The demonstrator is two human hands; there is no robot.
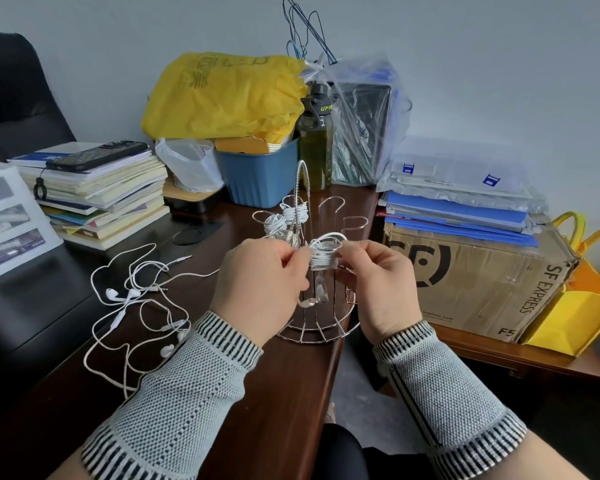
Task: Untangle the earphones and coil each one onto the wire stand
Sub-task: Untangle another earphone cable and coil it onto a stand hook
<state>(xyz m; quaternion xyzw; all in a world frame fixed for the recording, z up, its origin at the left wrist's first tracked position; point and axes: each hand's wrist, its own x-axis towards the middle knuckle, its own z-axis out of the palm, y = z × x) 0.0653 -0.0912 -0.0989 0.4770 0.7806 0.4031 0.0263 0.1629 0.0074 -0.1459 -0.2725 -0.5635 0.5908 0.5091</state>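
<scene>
A chrome wire stand [321, 327] stands on the dark wooden desk, its looped arms fanning out from a tall hooked post. Two rear arms carry coiled white earphones [286, 216]. A third white coil [323, 256] sits on the front arm, its earbuds dangling below. My left hand [260, 289] pinches the cable at the coil's left side. My right hand [378, 282] pinches the coil's right end. A loose tangle of white earphones [136, 306] lies on the desk to the left, partly under my left sleeve.
A stack of books with a black phone [97, 155] on top stands at the left. Behind the stand are a blue bin [257, 178], a yellow bag, and a dark bottle [316, 133]. An SF Express carton [482, 271] with folders stands on the right.
</scene>
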